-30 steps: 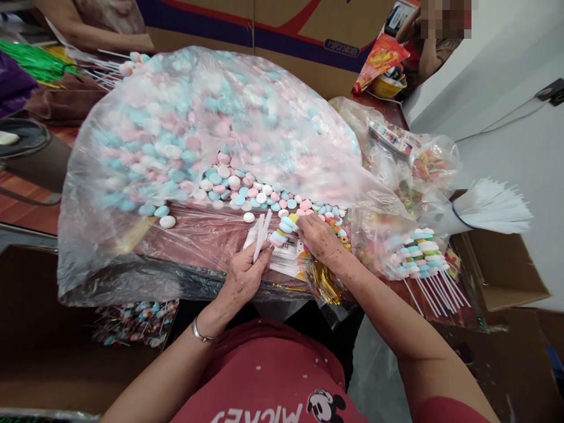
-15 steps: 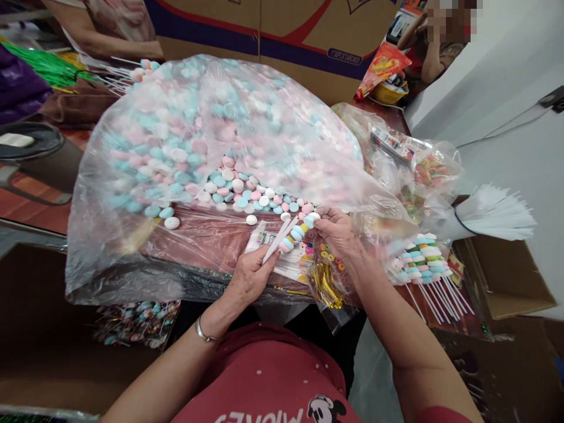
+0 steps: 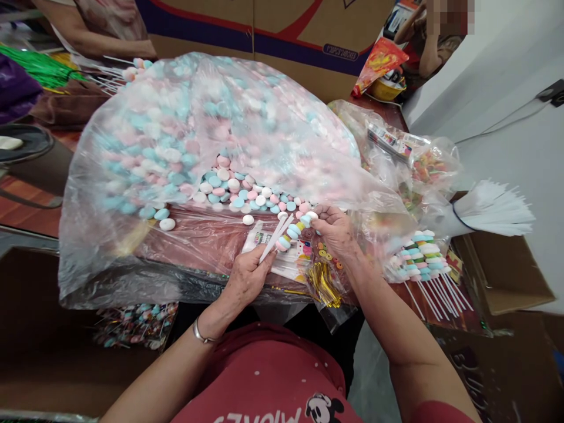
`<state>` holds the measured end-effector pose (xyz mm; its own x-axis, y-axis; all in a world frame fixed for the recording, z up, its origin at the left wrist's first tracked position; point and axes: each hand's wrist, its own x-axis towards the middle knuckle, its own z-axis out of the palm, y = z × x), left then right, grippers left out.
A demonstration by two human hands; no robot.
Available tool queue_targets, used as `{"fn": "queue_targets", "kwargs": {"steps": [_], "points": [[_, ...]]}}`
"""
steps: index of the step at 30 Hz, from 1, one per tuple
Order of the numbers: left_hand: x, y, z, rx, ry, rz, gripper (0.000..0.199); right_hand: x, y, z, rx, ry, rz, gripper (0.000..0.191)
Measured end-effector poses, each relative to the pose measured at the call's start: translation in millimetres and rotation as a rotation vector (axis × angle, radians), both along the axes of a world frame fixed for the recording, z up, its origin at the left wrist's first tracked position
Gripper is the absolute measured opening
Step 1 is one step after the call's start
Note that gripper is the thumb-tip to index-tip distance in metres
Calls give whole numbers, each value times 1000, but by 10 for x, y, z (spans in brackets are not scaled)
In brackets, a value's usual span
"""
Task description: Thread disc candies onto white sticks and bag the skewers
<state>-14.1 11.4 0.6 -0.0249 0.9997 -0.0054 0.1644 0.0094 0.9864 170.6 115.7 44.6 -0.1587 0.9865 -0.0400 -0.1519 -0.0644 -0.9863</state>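
Observation:
My left hand (image 3: 243, 277) is closed around several white sticks (image 3: 275, 238) and the lower end of a marshmallow skewer (image 3: 292, 231). Pink, blue and white marshmallows alternate with yellow-green pieces along that skewer, which slants up to the right. At its upper end, my right hand (image 3: 338, 234) pinches a white marshmallow (image 3: 312, 216). Just beyond the hands, loose marshmallows (image 3: 238, 201) show at the mouth of a big clear plastic bag (image 3: 167, 126). Below my right hand lie gummy rings (image 3: 326, 255) and gold twist ties (image 3: 325, 285) in clear plastic.
On the right lie stacked marshmallow skewers (image 3: 423, 256), beside a bundle of white sticks (image 3: 496, 210). A cardboard box (image 3: 39, 358) stands lower left, near wrapped sweets (image 3: 136, 326). A dark mug (image 3: 33, 170) is at left. Two other people are at the far side.
The view has shifted slightly, so things sit a little further left. Both hands keep their grips; the white marshmallow at the skewer's tip shows more plainly beside the blue one.

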Motion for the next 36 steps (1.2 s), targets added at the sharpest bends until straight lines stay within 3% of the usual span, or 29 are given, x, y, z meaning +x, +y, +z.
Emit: {"fn": "queue_targets", "kwargs": {"steps": [8,12,19,23,29,36], "points": [[-14,5,22,-38,1,1,34,87,7,3,132,-102,155,19],[-6,17,64,-40,-11,16,33,75,-22,-24,119,-91,191,19],[6,22,73,-1,2,24,31,-76,-103,-156,73,18,116,27],[13,19,76,-1,6,46,31,-47,-126,-159,134,-72,128,30],[29,15,59,-11,18,50,32,10,-149,-150,396,-390,86,21],[30,-1,-50,16,31,66,32,-107,-183,-199,436,-400,108,21]]}}
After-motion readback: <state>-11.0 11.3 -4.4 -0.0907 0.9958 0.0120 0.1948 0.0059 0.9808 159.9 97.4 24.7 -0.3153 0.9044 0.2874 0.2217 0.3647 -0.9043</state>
